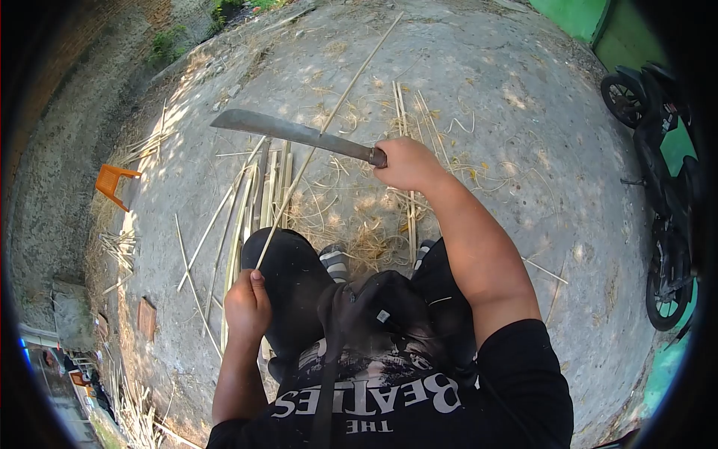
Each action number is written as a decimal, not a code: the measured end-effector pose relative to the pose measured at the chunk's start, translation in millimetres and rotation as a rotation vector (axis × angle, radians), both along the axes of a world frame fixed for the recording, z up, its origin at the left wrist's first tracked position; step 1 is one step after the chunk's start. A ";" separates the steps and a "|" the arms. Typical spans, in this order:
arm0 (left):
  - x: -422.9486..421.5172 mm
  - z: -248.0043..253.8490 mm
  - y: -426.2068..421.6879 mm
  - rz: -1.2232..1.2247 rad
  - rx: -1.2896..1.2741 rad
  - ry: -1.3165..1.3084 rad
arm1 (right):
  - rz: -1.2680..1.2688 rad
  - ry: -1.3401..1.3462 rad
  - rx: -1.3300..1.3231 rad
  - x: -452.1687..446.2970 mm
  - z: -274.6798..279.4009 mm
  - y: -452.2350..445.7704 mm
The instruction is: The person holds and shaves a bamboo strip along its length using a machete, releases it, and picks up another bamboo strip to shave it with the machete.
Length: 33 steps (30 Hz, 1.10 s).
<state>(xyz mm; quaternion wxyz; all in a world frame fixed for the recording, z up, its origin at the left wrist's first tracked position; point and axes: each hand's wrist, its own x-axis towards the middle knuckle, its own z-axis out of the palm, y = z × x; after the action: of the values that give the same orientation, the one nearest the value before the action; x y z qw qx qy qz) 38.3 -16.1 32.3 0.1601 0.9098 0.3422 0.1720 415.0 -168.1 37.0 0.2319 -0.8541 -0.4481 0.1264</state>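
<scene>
My right hand point(407, 165) is closed around the handle of a long machete point(292, 132), whose broad blade points left. The blade crosses a thin bamboo strip point(351, 84) at about its middle. The strip's near end is pinched in my left hand point(247, 305), beside my left knee, and its far end reaches up and away over the ground. Under the strip, a bundle of pale bamboo strips point(243, 217) lies left of my feet. Curly shavings point(374, 243) are scattered between my feet.
An orange plastic stool point(114, 185) stands at the left, with more strips point(134, 408) at the lower left. A brick point(146, 319) lies on the concrete ground point(568, 224). Long strips point(410, 217) lie ahead of my right foot. A motorcycle point(669, 179) stands at the right.
</scene>
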 end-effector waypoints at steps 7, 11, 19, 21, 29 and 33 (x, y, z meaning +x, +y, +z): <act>-0.7 -0.6 -9.6 0.012 -0.084 0.031 | 0.238 -0.084 -0.034 -44.3 2.7 6.2; -25.5 -3.1 -1.2 0.065 -0.089 0.095 | 0.190 -0.104 -0.054 -19.8 -10.8 3.2; -51.7 -22.7 -3.7 0.074 -0.097 0.111 | 0.173 -0.012 -0.189 -33.8 -0.8 5.8; -59.1 -19.8 -9.3 0.082 -0.147 0.139 | 0.320 -0.100 -0.236 -52.8 -5.5 9.6; -98.5 -24.3 -18.6 0.121 -0.139 0.205 | 0.078 0.016 -0.228 3.1 -30.1 9.6; -93.2 -25.7 -15.4 0.106 -0.117 0.211 | 0.130 0.029 -0.172 -19.6 -19.9 6.7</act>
<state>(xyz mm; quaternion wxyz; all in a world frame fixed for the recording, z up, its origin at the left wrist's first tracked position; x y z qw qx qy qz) -54.9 -31.5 6.6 0.1667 0.8926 0.4141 0.0632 395.4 -161.4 17.1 0.1554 -0.8382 -0.4864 0.1915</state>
